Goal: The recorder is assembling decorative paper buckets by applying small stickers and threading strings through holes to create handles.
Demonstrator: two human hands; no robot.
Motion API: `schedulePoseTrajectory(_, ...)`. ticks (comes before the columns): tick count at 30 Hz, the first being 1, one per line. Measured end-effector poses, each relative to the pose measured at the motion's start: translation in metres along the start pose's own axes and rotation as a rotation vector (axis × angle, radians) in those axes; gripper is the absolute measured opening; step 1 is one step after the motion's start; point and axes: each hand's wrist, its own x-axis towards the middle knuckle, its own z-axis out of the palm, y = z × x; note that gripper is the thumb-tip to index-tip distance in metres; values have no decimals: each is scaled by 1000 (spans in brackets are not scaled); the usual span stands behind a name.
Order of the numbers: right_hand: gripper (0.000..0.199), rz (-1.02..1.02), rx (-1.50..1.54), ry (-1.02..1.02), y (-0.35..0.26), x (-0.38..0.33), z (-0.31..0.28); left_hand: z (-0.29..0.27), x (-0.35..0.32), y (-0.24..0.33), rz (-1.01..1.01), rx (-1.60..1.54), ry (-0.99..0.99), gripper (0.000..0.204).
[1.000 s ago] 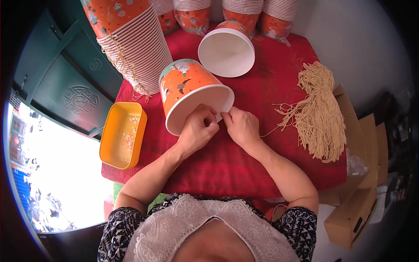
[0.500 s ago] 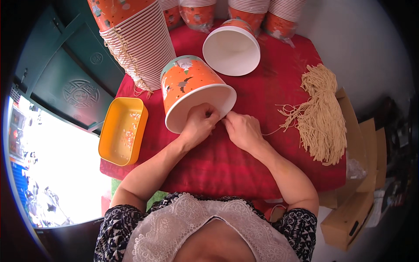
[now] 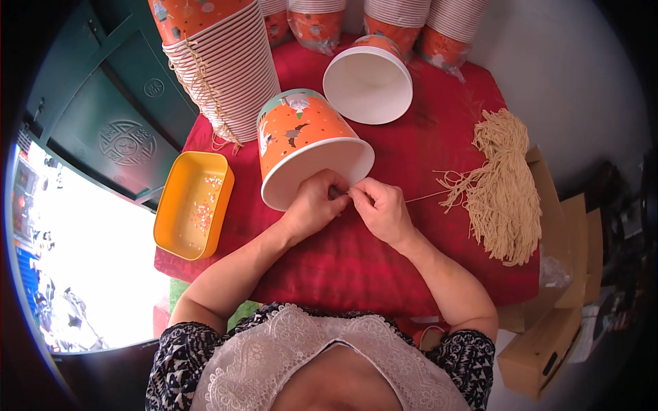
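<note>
An orange paper bucket (image 3: 295, 130) with printed figures lies tipped on its side, its white mouth facing me. At the near rim my left hand (image 3: 315, 205) is closed, thumb and fingers curled together; what they hold is hidden. Just right of it, almost touching, my right hand (image 3: 381, 211) pinches a thin beige string (image 3: 426, 198). The string runs from behind that hand to a large bundle of cut strings (image 3: 504, 192) on the right.
A yellow tray (image 3: 185, 205) with small pale and reddish bits stands left on the red tablecloth (image 3: 329, 267). Behind it rises a tall stack of nested buckets (image 3: 226, 75) with strings hanging. Another bucket (image 3: 370, 85) lies beyond; wrapped stacks (image 3: 391, 20) line the back. Cardboard boxes (image 3: 548, 349) sit lower right.
My left hand has drawn slightly out of the bucket's mouth. My right hand has turned and risen away from the rim, and the string behind it now runs straighter.
</note>
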Motion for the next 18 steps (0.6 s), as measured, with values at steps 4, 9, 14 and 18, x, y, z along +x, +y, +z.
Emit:
schedulePoseTrajectory(4,5,-98,22,59,-1,-1,4,2,0,0,93,113,47,9)
schedulePoseTrajectory(9,13,-247,4,-36,-3,-1,-4,0,0,6,-10,-30,22,6)
schedulePoseTrajectory(14,17,-406,-395,-7,2,0,-7,-4,2,9,-55,-75,-13,7)
schedulePoseTrajectory(18,24,-352,-505,110,3,-1,2,-5,3,10,-63,-81,-21,6)
